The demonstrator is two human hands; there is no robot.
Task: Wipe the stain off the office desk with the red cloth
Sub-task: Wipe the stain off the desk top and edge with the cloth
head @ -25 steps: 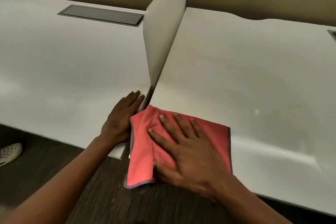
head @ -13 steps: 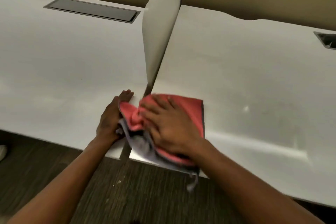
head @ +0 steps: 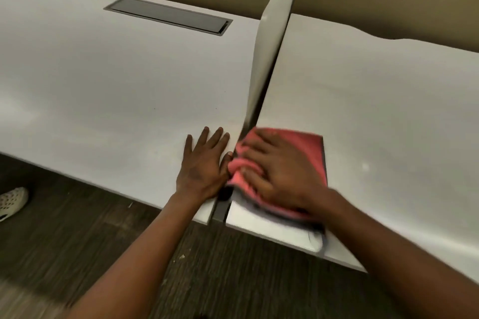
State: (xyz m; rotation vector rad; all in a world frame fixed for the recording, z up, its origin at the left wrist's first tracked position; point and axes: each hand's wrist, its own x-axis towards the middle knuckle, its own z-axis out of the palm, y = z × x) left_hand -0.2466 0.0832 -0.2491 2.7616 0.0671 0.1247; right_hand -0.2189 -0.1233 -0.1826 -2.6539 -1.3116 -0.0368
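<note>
The red cloth (head: 312, 149) with its grey edge lies bunched on the right white desk (head: 375, 111), at the front left corner beside the gap between the two desks. My right hand (head: 282, 173) lies palm down on the cloth and presses it onto the desk; the hand is motion-blurred. My left hand (head: 203, 166) rests flat with spread fingers on the left desk (head: 103, 90), just across the gap. A small pale spot (head: 365, 166) shows on the right desk, right of the cloth.
An upright white divider panel (head: 272, 46) separates the two desks and ends just behind my hands. A grey cable hatch (head: 168, 15) is set into the left desk at the back. A white perforated shoe (head: 11, 201) stands on the dark floor at left.
The cloth went from spread flat to bunched under my right hand and slid left, up to the gap by the divider. My left hand stayed on the left desk, its fingers now spread.
</note>
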